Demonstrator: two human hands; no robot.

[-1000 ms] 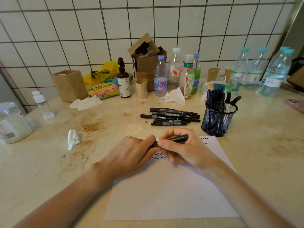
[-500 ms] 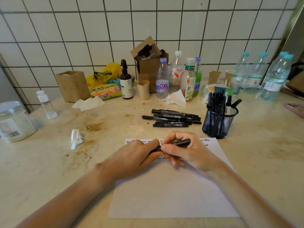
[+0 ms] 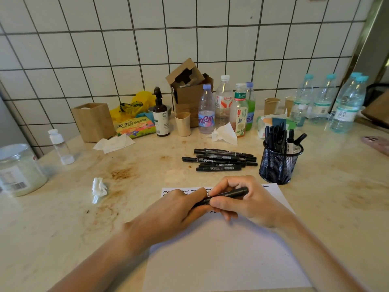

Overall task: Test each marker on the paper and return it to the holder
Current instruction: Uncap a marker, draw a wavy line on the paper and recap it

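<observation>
Both hands meeting just below the middle of the frame over the top edge of a white sheet of paper, sharing one black marker held nearly level, slanting up toward the right. Right hand curled round the marker's barrel, thumb and forefinger pinching it, far end poking out past the knuckles. Left hand closed on the marker's left end, fingertips touching those of the right; whether a cap sits under those fingers, impossible to tell. Wavy black test squiggles running along the paper's upper edge, partly hidden by the hands. Just above the hands, centre-right of the frame, a loose pile of black markers lying flat on the stained beige counter, roughly parallel. Right of that pile, just beyond the paper's upper right corner, a black mesh holder standing upright with several more markers stuck in it. Left of centre, a crumpled white tissue; at the far left edge, a clear lidded jar and a small clear bottle. Along the tiled wall in the upper half: a wooden box, a dark pump bottle, an open cardboard carton, a cluster of drink bottles, and more water bottles toward the upper right
</observation>
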